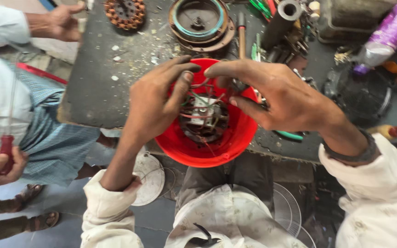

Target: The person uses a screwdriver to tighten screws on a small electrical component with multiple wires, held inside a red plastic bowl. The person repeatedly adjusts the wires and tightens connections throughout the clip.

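Both hands (217, 98) pinch wires (203, 98) inside a red housing (235, 138).

Just the one view, shot from a head-worn camera. Looked steeply down, close over the workbench (93, 92), with its near edge and the floor (161, 220) below also in frame.

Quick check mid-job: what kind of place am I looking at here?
Probably a small repair workshop for fans or motors. A copper-wound stator and a round motor housing lie on the gritty workbench, beside scattered hand tools.
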